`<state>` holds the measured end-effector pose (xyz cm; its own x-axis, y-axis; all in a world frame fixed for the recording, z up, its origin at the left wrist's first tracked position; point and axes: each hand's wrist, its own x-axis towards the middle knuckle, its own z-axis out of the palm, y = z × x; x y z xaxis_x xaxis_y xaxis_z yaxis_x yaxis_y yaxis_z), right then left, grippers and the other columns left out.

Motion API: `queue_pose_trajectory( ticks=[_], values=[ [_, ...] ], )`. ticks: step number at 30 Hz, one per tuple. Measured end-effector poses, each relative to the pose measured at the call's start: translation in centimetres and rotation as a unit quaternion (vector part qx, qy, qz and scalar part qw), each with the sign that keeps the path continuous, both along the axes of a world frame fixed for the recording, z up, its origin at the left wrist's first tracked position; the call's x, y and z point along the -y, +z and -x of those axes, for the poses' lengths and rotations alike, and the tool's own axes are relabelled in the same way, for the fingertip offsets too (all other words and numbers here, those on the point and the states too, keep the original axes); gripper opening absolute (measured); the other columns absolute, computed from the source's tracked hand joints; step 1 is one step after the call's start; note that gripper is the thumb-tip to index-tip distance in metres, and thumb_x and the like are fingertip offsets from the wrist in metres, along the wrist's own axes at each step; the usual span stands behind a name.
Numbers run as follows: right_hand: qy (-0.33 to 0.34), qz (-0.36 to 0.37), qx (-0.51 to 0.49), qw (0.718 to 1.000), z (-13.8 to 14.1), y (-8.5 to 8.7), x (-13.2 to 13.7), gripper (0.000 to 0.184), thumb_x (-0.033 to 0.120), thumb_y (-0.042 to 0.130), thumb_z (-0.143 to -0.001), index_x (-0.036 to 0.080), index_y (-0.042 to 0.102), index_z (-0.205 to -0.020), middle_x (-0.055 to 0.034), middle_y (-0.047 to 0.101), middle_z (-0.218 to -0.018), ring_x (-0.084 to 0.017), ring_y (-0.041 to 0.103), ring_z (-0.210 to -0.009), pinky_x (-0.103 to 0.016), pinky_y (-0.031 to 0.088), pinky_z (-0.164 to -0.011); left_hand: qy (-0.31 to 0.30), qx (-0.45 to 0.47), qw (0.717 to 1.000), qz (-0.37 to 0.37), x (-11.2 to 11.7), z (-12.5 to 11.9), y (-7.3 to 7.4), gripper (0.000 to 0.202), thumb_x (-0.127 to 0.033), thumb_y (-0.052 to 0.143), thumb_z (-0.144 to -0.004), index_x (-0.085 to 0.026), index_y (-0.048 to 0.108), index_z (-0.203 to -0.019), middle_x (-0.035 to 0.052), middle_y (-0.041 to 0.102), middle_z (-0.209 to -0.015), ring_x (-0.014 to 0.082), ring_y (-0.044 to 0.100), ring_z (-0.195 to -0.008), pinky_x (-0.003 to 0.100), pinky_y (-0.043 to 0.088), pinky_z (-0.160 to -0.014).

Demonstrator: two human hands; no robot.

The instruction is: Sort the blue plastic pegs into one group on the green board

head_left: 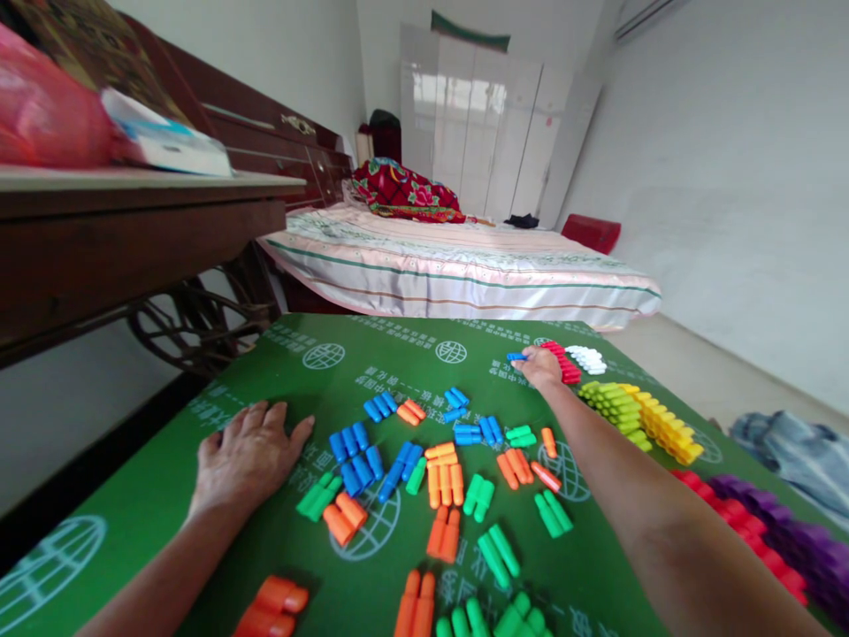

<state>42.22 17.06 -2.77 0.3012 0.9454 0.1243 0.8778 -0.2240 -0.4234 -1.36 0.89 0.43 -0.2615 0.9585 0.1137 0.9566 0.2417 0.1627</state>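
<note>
My left hand (248, 451) lies flat on the green board (265, 566), fingers spread and nothing in them. At the far right, my right hand (540, 364) pinches a small blue plastic peg (516, 356), bullet-shaped like the others. Beside that hand are rows of red pegs (563, 363) and white pegs (586, 359). Between my arms, loose groups of pegs are scattered: blue pegs (355, 456) nearest my left hand, orange pegs (445, 484) in the middle, and green pegs (499, 556) closer to me.
Stacked light-green pegs (614, 409), yellow pegs (667, 426) and purple pegs (783, 540) line the board's right side. A dark wooden desk (133, 239) stands at left, holding a red bag (49, 111). Beyond the board is a bed (457, 265).
</note>
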Motion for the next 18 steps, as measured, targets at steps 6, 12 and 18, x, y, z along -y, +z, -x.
queue_pose_trajectory(
  ticks=[6,12,18],
  values=[
    [-0.032,0.009,-0.015,0.999,0.1,0.1,0.0,0.030,0.041,0.069,-0.079,0.030,0.070,-0.107,-0.0006,0.075,-0.103,-0.019,0.068,-0.091,-0.026,0.051,-0.076,-0.012,0.003,1.000,-0.019,-0.1,0.5,-0.4,0.092,-0.079,0.015,-0.074,-0.029,0.031,-0.150,0.0173,0.049,-0.141,0.0428,0.032,-0.139,0.066,0.029,-0.106],
    [-0.029,0.000,-0.014,0.999,0.1,0.1,0.3,0.033,0.043,0.069,-0.078,0.028,0.071,-0.107,-0.0028,0.076,-0.101,-0.023,0.068,-0.095,-0.029,0.051,-0.075,0.024,-0.042,0.999,0.014,0.1,-0.6,0.2,0.080,-0.062,0.015,-0.086,-0.013,0.045,-0.142,0.0190,0.041,-0.149,0.0360,0.031,-0.142,0.058,0.030,-0.111],
    [-0.034,-0.007,-0.006,0.999,0.1,0.2,0.8,0.036,0.045,0.068,-0.079,0.028,0.071,-0.111,-0.0030,0.075,-0.102,-0.024,0.069,-0.095,-0.030,0.052,-0.077,0.027,-0.068,0.997,0.039,0.3,-1.0,0.4,0.074,-0.056,0.015,-0.091,-0.008,0.044,-0.140,0.0197,0.040,-0.151,0.0348,0.030,-0.142,0.056,0.031,-0.112]
  ],
)
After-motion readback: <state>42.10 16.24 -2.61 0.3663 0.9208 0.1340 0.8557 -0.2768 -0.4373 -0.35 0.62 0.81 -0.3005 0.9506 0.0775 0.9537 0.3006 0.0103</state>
